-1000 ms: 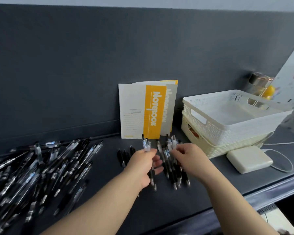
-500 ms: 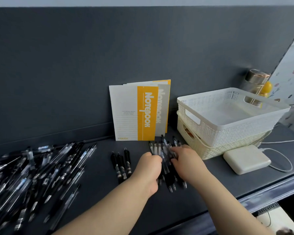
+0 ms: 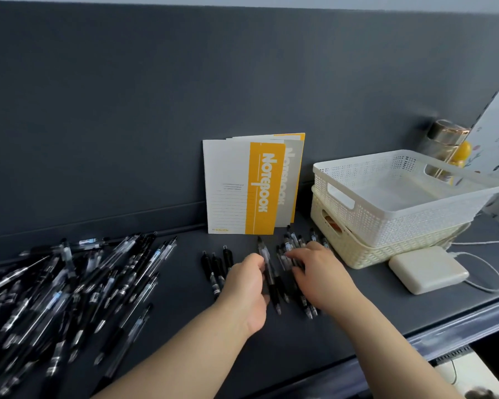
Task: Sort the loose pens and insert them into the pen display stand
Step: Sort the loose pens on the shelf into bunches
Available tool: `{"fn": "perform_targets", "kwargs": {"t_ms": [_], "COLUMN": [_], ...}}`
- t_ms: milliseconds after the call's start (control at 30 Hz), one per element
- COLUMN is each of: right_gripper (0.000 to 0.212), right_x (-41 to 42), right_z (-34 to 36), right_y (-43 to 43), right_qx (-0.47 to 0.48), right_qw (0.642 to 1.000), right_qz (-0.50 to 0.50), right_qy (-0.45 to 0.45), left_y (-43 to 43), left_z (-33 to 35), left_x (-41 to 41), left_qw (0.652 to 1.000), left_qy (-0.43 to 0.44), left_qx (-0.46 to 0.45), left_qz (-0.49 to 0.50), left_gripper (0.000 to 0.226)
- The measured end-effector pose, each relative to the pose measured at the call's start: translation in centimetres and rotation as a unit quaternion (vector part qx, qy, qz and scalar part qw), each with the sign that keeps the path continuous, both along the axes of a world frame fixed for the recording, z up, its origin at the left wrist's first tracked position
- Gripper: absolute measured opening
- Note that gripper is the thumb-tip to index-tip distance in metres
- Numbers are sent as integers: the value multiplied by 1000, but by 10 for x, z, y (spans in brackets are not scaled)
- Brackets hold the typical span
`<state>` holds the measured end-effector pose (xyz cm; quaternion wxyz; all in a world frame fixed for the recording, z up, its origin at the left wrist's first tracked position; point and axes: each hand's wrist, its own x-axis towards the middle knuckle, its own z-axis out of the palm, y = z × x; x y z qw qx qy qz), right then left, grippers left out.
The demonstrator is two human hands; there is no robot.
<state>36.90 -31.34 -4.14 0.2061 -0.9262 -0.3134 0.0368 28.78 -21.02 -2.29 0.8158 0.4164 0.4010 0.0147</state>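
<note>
Sorting across a dark desk [image 3: 357, 326] that fills the lower half of the frame, we find the task in its early stage: a big heap of loose pens [image 3: 69, 283] sprawls at lower left, and no pen display stand is in view. At right, a white basket [image 3: 386, 223] sits nested on a cream basket [image 3: 357, 254]; two notebooks [image 3: 242, 191] lean against the back panel at centre, and a white power adapter [image 3: 428, 269] lies just beside the baskets. Below the notebooks lies the small sorted cluster [image 3: 293, 243], with three black pens [image 3: 216, 266] lined up just to its left. We judge the step in hand to be adding one pen to its matching group. Doing it well means laying the pen parallel to its neighbours, tips all one way, and keeping clear and black barrels apart so that each bunch can later be lifted whole. Our left hand [image 3: 247, 289] pinches a clear-barrelled pen [image 3: 264, 251] in a narrow grip, between the three black pens and the cluster. Our right hand [image 3: 321, 272] rests with bent fingers on the cluster; we cannot tell whether it grasps any pen.
</note>
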Motion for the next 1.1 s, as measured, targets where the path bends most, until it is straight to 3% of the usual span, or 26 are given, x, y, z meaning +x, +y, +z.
{"fn": "perform_targets", "kwargs": {"t_ms": [233,300,367,433,500,567,767,900,1100], "right_gripper": [32,31,29,28,28,27,4,29,22], "right_x": [-30,-40,-52,-65,-79,-93,-132,-148,-149], "right_z": [9,12,15,16,17,16,12,2,-6], "right_y": [35,47,62,79,97,114,151,163,171], "right_qx": [43,61,81,87,81,66,-16,-22,7], "right_qw": [999,997,996,994,992,991,976,973,987], "right_qz": [19,31,48,70,92,111,192,189,117], "right_qy": [-18,-18,-6,12,32,46,99,130,112], "left_y": [27,41,63,91,121,144,175,181,185], "left_z": [8,14,16,11,2,-3,-4,-2,-3], "left_x": [-29,-42,-60,-82,-103,-121,-129,-111,-82], "left_qw": [999,998,992,951,862,782,690,627,580], "left_qy": [-25,-54,-65,-24,47,106,197,254,272], "left_qx": [-39,-2,107,305,495,598,664,684,694], "left_qz": [-7,15,8,-43,-102,-139,-210,-272,-329], "left_gripper": [21,26,33,38,41,39,37,33,60]}}
